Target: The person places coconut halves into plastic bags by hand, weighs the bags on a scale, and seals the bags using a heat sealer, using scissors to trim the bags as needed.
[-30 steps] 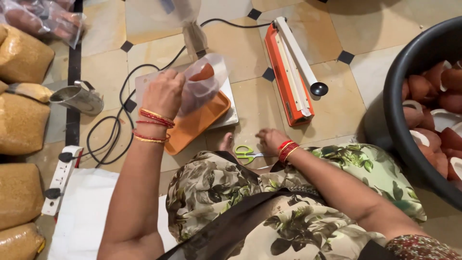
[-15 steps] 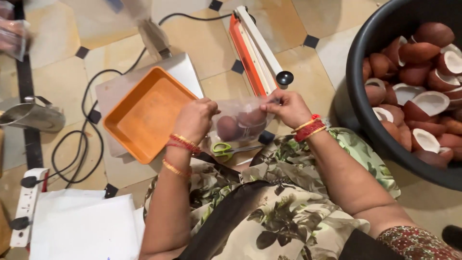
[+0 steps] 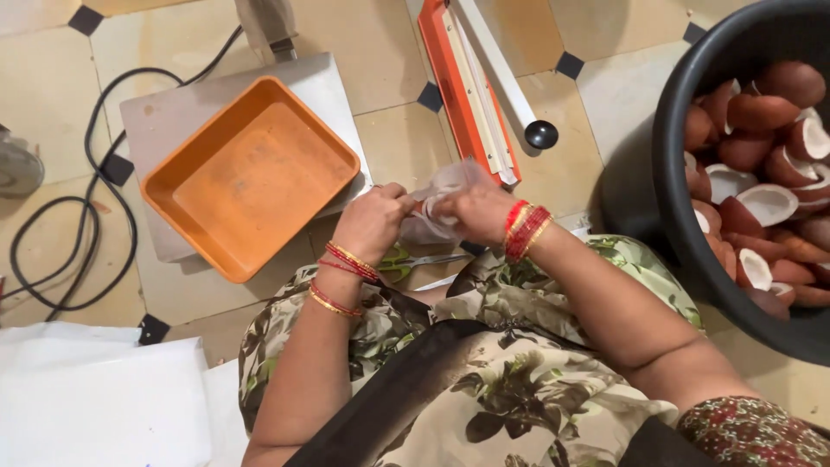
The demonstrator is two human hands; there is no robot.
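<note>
Both hands meet over lap, each grip pinching clear plastic bag (image 3: 445, 195): left hand (image 3: 373, 220) at bag's left edge, right hand (image 3: 477, 212) over its right side. Contents hidden. Orange tray (image 3: 246, 173) just left of grip; scissors (image 3: 406, 259) below; heat sealer (image 3: 471, 82) above; black tub (image 3: 683, 207) w/ coconut pieces (image 3: 765, 156) far right.

Clear glossy plastic bag (image 3: 445, 186); matt orange plastic tray (image 3: 251, 173); smooth tiled floor (image 3: 173, 43).
</note>
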